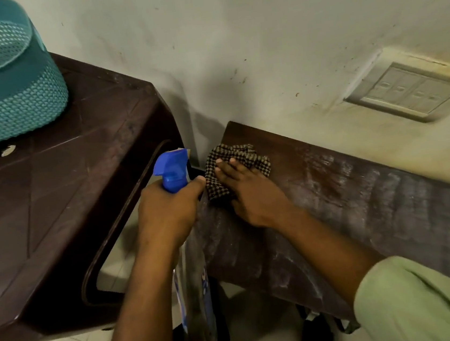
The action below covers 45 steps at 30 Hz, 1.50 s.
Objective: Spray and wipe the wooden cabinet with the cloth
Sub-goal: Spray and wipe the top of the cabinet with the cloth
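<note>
The right hand [251,192] presses the checked cloth [234,166] flat, fingers spread, at the wooden cabinet's [361,196] far left corner, while the left hand [167,213] clasps the spray bottle [175,173], which seems close enough that a hasty stroke could knock it.
</note>
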Tool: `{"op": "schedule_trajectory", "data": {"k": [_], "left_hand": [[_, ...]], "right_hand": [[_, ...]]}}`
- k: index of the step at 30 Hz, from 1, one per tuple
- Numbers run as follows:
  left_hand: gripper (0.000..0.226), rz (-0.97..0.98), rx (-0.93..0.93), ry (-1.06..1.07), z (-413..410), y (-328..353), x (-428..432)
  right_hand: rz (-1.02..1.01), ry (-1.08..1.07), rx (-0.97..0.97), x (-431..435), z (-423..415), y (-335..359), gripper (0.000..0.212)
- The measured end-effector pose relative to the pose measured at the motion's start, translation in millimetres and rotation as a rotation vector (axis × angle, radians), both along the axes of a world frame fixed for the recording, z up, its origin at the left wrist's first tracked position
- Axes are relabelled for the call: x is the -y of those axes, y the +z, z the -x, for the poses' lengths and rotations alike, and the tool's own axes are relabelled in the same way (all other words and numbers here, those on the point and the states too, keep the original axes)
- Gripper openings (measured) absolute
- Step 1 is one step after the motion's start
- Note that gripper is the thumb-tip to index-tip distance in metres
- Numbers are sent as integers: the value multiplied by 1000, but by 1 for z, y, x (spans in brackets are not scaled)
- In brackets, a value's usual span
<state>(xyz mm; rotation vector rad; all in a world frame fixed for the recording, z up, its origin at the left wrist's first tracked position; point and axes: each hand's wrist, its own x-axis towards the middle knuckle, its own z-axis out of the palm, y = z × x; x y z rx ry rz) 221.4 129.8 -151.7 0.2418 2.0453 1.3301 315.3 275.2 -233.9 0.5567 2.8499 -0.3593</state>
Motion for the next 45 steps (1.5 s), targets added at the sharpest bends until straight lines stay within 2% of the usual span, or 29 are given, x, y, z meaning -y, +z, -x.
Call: {"op": "schedule_trajectory", "data": {"k": [2,7,16,23,27,33,36,41,45], "left_hand": [[18,-22,-24,2,-3,0,1],[15,-45,-63,57,-9,-6,5],[10,-52,-112,120,-29,-5,4],[13,-48,-148,152,-48,-9,12],[8,-69,-135,208,-43,-6,20],[13,-42,-122,275,-37,3,31],[12,-53,-149,267,-33,7,37],[9,-60,-105,245,-19,9,46],[7,-72,-72,216,-10,9,45]], "right_hand": [[-10,-3,20,-8,3,2,71],[59,-164,21,-18,32,3,67],[62,12,96,48,-11,2,70],[83,-74,158,33,14,11,72],[111,-86,121,50,5,13,72],[95,89,95,82,-30,9,70],[92,46,31,69,-24,1,69],[125,-98,43,56,8,6,70],[116,-30,-3,81,-6,4,70]]}}
